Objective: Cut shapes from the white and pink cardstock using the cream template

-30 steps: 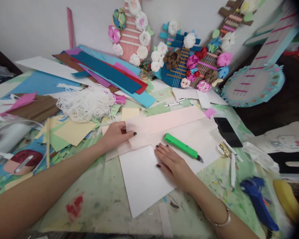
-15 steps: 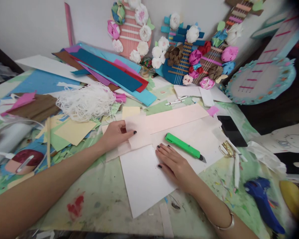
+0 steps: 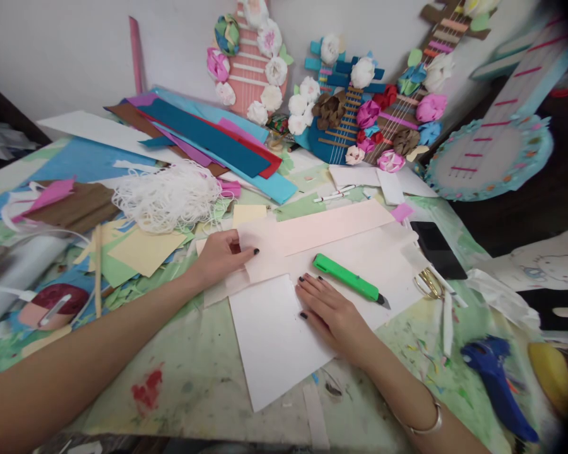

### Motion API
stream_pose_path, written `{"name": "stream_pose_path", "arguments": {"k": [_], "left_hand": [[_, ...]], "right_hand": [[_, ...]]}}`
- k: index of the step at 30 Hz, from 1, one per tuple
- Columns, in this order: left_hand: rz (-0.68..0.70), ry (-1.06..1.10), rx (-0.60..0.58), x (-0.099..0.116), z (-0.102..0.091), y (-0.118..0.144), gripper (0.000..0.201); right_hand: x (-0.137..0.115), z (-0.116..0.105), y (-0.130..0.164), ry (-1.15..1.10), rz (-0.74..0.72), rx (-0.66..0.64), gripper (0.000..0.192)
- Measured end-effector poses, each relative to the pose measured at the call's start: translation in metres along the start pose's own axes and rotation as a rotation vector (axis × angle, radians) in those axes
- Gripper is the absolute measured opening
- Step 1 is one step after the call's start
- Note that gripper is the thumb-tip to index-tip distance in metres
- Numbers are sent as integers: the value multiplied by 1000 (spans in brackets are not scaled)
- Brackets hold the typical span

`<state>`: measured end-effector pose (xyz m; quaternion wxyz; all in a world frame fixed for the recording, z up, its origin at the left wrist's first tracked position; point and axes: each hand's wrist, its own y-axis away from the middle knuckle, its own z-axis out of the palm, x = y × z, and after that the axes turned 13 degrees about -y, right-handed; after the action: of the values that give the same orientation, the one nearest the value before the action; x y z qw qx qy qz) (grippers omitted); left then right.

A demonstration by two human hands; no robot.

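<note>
The left hand is pinching the near corner of a pale pink paper strip in a closed grip, thumb over fingers, while the right hand is lying flat and open, holding nothing, pressing down a white sheet on the paint-spattered surface. A green utility knife is lying just beside the right fingertips, its blade tip showing at the far end and pointing away from the hand; a careless sweep of that hand is likely to catch the blade or knock the knife toward the scissors near it. The thin pink strip is running from the left hand toward the far right, overlapping the white sheet's far edge; it looks soft and slightly creased at the pinched corner, so a sharp pull is liable to tear or crumple it. A tangle of white string and stacked coloured paper are crowding the space behind the left hand.
</note>
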<state>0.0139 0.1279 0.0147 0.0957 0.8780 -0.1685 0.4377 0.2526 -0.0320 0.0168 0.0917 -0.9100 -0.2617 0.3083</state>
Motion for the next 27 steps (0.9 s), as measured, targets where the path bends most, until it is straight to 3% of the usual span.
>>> {"name": "stream_pose_path", "arguments": {"k": [14,17,19,21,24,27], "left_hand": [[29,-4,-6,-3,1,-1,35],[40,-45,8,-3,1,-1,32],[53,-73,17,-2,0,0,30],[69,-102,28,0,0,0,28],[97,-152,53,2,0,1,25],[127,-205,76,4,0,2,22]], "right_hand": [[0,1,2,-44,-10,23,38],[1,-7,1,-63,-21,167,38],[4,-15,-1,42,68,329,38],[8,-23,-2,209,249,399,36],[18,-30,-4,311,465,265,45],[28,-30,-6,274,501,178,40]]}}
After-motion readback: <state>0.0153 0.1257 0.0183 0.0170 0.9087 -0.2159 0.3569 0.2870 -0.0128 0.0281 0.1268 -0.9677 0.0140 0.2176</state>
